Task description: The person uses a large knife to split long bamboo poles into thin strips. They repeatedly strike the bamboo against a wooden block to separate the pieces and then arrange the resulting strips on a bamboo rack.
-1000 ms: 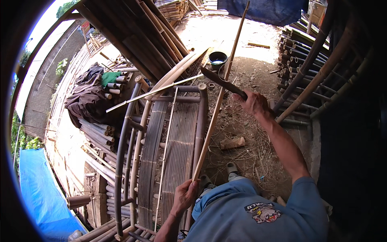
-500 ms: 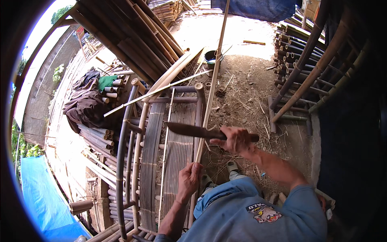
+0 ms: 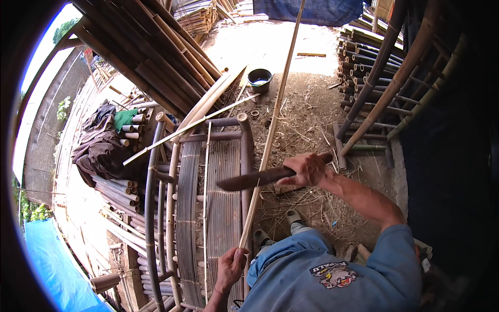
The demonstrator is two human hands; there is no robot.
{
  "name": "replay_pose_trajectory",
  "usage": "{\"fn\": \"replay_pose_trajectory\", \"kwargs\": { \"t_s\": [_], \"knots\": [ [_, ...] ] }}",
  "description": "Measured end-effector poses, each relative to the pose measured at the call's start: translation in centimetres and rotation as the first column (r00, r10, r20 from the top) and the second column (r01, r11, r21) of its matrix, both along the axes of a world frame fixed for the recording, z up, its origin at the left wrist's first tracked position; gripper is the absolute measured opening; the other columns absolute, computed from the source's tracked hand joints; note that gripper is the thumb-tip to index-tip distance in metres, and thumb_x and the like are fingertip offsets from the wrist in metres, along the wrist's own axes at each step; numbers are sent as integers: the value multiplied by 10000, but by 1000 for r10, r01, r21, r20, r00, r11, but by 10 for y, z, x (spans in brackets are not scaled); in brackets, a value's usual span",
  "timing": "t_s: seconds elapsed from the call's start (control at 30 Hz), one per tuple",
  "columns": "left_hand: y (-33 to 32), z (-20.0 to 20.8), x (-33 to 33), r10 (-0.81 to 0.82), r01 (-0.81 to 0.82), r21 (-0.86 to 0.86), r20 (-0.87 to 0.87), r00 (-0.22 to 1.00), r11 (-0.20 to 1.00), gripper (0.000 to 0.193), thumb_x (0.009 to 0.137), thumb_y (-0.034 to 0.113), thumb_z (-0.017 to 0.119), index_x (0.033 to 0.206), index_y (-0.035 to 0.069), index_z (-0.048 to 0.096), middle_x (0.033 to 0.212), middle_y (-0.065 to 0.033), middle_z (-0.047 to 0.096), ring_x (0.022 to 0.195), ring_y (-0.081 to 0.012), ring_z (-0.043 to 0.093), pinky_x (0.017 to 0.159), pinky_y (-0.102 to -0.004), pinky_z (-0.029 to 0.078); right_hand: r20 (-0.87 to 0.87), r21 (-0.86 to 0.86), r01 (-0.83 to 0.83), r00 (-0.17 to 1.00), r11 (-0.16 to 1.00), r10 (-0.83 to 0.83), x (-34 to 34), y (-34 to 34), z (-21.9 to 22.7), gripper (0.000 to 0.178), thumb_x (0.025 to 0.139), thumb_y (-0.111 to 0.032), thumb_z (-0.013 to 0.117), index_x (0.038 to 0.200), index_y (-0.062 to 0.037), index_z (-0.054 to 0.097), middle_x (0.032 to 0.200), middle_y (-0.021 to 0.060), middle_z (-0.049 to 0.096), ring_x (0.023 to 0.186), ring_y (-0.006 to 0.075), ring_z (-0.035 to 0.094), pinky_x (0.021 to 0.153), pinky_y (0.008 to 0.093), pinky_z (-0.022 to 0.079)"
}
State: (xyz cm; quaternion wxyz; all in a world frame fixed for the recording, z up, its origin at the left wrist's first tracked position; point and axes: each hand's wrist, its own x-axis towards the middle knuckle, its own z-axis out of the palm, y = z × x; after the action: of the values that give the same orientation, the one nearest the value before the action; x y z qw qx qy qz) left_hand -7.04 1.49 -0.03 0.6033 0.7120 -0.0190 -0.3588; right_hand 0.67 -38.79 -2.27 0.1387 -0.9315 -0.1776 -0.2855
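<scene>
My right hand (image 3: 305, 169) is closed around the handle of a large dark machete (image 3: 241, 181). The blade points left and crosses a long pale bamboo strip (image 3: 277, 112); it seems to meet the strip, though the exact contact is hard to make out. Lower down, my left hand (image 3: 232, 265) pinches the strip's near end beside the bench's right edge. The strip slants away from me past the top of the view. Under the blade tip stands a bamboo bench (image 3: 223, 223) with a slatted seat, and a thin light strip (image 3: 206, 182) lies along it.
A black bucket (image 3: 259, 80) stands on the dirt ground beyond the bench. Bamboo poles (image 3: 156, 57) lean at the far left, and stacked bamboo (image 3: 361, 78) lies far right beside a bamboo frame (image 3: 397, 112). Dark cloth (image 3: 99, 143) covers more poles at left. Shavings litter the ground.
The machete has tilted, its tip lower and its handle end higher, and it now crosses the strip. My left hand sits nearer to me. The whole view has shifted slightly.
</scene>
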Motion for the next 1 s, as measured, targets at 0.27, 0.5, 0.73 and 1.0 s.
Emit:
{"fn": "replay_pose_trajectory", "kwargs": {
  "t_s": [0.27, 0.5, 0.73, 1.0],
  "knots": [
    [16, -7, -19, -17, -4, 122, 164, 986, 993, 312, 988, 264, 556, 1029, -27, 661, 633, -21, 558, 578, -69, 498, 536, -240, 411, -635, 629, 711, 703, 314, -319, 18, -122, 17, 679, 879, -682, 518, 981, -15, 598, 544, 24, 569, 418, 95, 536, 361, 238, 405],
    [-22, 6, -3, 53, -132, 124, 500, 865, 984, 286, 964, 202, 598, 1144, -18, 628, 859, -50, 595, 715, -105, 582, 635, -243, 517, -282, 926, 314, 944, -208, 169, 29, 50, 21, 401, 825, -434, 756, 890, -51, 657, 711, 32, 649, 473, 57, 544, 434, 226, 477],
    [-18, -10, 30, -189, 107, -331, -225, 956, 938, 393, 995, 308, 547, 1151, -48, 607, 772, -23, 584, 659, -79, 578, 570, -223, 490, -419, 854, 385, 908, 349, 23, 32, 27, 59, 441, 903, -492, 638, 804, -65, 590, 653, 32, 610, 502, 89, 564, 433, 243, 462],
    [-86, -5, 72, 86, -89, 5, 220, 972, 996, 319, 974, 286, 590, 1092, 6, 685, 705, 18, 579, 631, -41, 475, 547, -224, 394, -242, 82, 206, 953, 975, -181, -44, 96, 16, 626, 912, -691, 420, 799, -83, 522, 526, 54, 529, 482, 214, 610, 447, 390, 516]
  ]
}}
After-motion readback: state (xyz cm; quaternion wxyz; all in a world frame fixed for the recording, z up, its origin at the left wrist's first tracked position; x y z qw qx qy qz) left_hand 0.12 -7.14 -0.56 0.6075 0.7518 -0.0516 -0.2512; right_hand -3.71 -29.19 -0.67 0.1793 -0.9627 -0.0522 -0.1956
